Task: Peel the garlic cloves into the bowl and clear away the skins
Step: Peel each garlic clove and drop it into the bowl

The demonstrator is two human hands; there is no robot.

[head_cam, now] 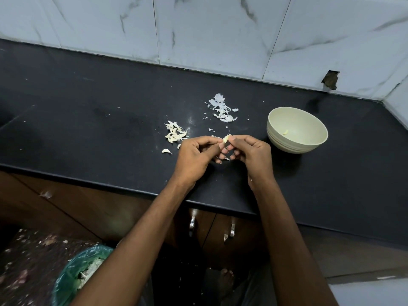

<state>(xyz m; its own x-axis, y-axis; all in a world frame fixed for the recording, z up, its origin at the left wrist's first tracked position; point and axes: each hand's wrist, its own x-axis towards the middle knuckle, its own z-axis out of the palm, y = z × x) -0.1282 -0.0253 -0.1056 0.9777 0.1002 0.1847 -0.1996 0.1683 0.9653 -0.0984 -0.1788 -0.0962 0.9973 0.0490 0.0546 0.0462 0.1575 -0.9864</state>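
Pinching one garlic clove (226, 139) between left hand (194, 159) and right hand (254, 155) above the counter (88, 129) beside the bowl (297, 130), a person risks flicking skin off the edge.

Black countertop (88, 120) against a marble-patterned tiled wall (220, 29).
A chipped hole (330, 79) breaks the tile at right. Below the counter, brown cabinet doors (66, 208) carry metal handles (229, 231); a green-lined bin (72, 277) stands on the speckled floor (26, 261).
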